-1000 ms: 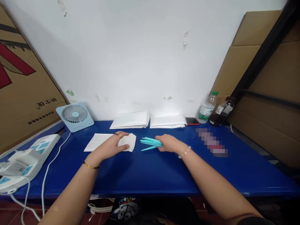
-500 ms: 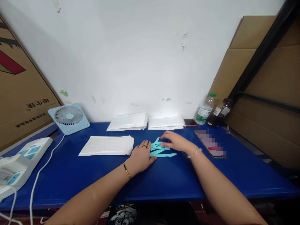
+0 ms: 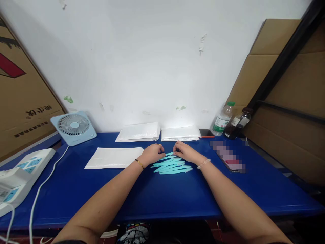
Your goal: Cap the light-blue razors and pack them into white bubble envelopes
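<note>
Several thin turquoise sticks (image 3: 171,166) lie fanned out, roughly side by side, on the blue table (image 3: 177,200). At the far edge of this group, my left hand (image 3: 152,154) has its fingers bent together round the left end of a stick. Facing it, my right hand (image 3: 185,151) pinches the right end of the same far stick. A flat white packet (image 3: 114,158) lies just left of my left hand, partly behind it.
Two white packet stacks (image 3: 139,131) (image 3: 180,132) lie by the wall. Phones (image 3: 207,133) (image 3: 227,157), a water bottle (image 3: 223,120) and a dark bottle (image 3: 238,124) are right. A fan (image 3: 74,126) and power strip (image 3: 30,169) stand left.
My left hand has lifted off the sticks and moved up to their far edge, its fingers now bent. More of the sticks show, spread out. My right hand's fingers have closed in.
</note>
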`<state>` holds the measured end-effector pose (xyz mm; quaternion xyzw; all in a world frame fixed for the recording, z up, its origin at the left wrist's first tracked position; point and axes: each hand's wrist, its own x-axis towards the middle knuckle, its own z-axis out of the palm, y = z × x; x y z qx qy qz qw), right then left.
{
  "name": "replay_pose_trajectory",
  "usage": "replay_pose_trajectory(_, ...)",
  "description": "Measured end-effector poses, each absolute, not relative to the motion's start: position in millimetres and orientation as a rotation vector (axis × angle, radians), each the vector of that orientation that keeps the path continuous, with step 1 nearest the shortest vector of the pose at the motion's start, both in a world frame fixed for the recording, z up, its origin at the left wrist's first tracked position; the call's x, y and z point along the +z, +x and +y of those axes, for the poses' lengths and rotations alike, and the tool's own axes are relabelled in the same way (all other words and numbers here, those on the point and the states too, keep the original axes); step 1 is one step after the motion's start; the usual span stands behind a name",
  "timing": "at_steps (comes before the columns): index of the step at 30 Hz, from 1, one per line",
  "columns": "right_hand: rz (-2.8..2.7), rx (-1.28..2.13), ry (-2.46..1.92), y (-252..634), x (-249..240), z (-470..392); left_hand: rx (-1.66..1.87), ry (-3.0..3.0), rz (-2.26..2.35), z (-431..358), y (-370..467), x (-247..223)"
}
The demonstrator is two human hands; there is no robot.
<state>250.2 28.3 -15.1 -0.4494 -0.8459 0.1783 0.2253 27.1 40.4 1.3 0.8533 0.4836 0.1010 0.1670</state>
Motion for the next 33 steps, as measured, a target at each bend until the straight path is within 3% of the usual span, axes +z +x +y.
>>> replay_pose_trajectory(10, -2.041, 0.742, -1.401, 268, -20, 37, 0.334, 2.565, 1.403, 53, 15, -4)
replay_pose_trajectory(17, -2.113, 0.455, -1.405, 276, -15, 33, 0.435, 2.516, 1.45, 50, 8, 2)
replay_pose_trajectory(24, -2.28, 0.629, -1.304, 246, -16, 24, 0.222, 2.445, 1.272, 40, 16, -1)
replay_pose_trajectory(33, -2.158, 0.558, -1.489, 273, -15, 34, 0.347, 2.465, 1.448, 50, 11, -2)
